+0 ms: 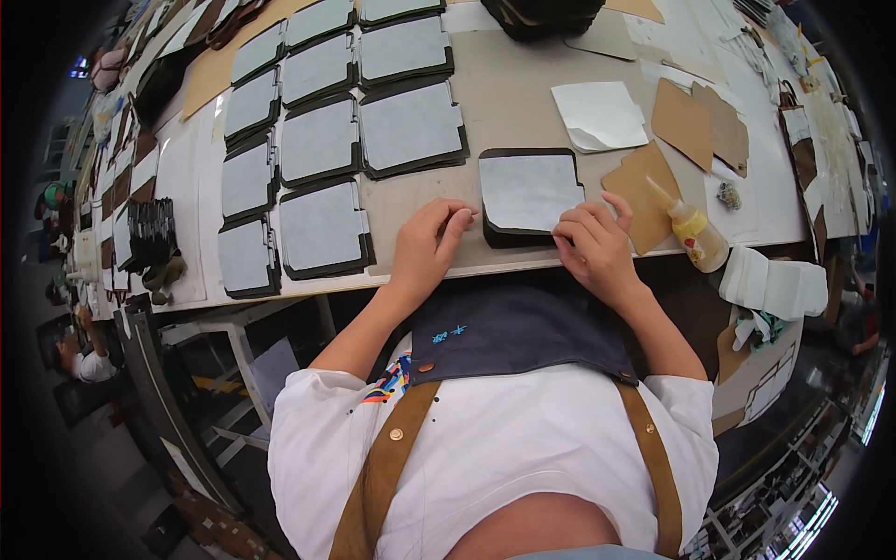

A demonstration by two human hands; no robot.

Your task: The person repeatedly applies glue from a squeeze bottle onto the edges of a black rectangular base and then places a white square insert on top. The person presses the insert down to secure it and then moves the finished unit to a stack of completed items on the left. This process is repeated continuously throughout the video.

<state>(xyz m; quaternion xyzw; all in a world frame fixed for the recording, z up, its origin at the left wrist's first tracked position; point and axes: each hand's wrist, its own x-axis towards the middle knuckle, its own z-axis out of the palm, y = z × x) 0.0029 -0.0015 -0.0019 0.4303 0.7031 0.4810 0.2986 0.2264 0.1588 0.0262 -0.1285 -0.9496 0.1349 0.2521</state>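
Note:
A short stack of black panels (530, 191), the top one faced in pale grey, lies at the table's front edge. My right hand (597, 245) has its fingers bent together at the stack's lower right corner, gripping the top panel's edge; one finger is raised. Just left of the stack, my left hand (434, 238) is closed with curled fingers and the thumb against them. Anything between those fingertips is too small to make out. A bottle with yellowish liquid and a thin nozzle (695, 238) tilts to the right of my right hand.
Several stacks of grey-faced black panels (322, 229) stand in rows at left. Brown card pieces (649, 187) and a white sheet (599, 117) lie right of the work. A dark pile (546, 17) sits at the far side, and folded white pads (775, 283) rest by the right edge.

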